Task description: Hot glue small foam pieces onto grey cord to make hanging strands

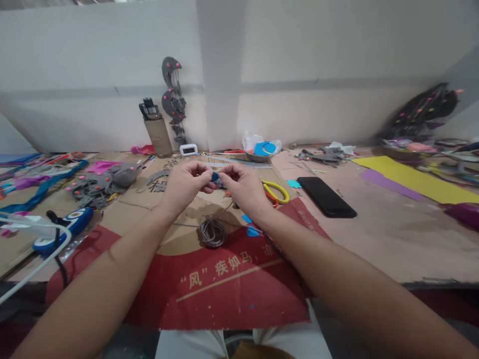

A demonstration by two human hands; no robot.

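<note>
Both my hands are raised over the middle of the table, fingertips meeting. My left hand (186,183) and my right hand (243,187) pinch a small blue piece (214,176) between them; a dark bit beside it is too small to make out. Below the hands a coil of grey wire (212,233) lies on the cardboard sheet (232,284) with red print. Small blue scraps (251,231) lie by my right wrist. Yellow-handled scissors (277,192) rest just right of my right hand.
A black phone (326,197) lies to the right, with yellow (415,180) and purple sheets beyond. A blue glue gun (65,230) with white cable sits left. At the back stand a water bottle (157,128), a small clock (188,149), a bowl of scraps (262,149), and grey felt pieces (101,184).
</note>
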